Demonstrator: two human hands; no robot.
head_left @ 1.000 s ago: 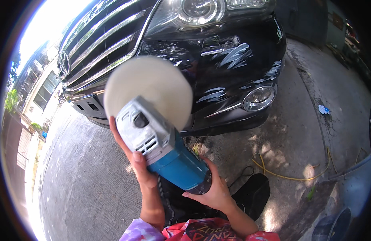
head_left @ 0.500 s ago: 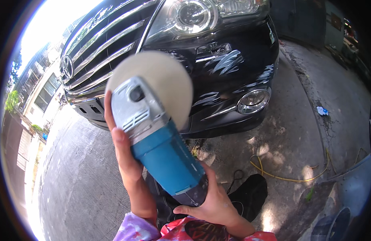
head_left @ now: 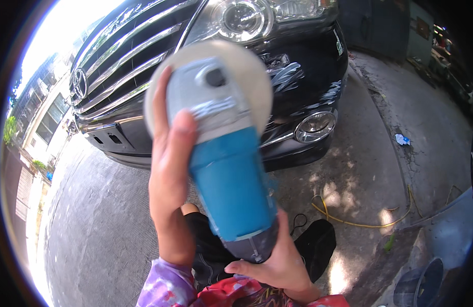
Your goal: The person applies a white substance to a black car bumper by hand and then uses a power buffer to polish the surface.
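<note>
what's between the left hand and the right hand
The polisher's blue body; the head view shows the left hand at the grey front, the right hand at the dark rear.

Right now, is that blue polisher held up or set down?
Polisher held up: left hand at its grey head, right hand around its dark end.

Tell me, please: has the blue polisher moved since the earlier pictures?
Yes. Judged against the fixed headlight, the blue polisher has shifted up and rightward in the view; its pad appears nearer.
</note>
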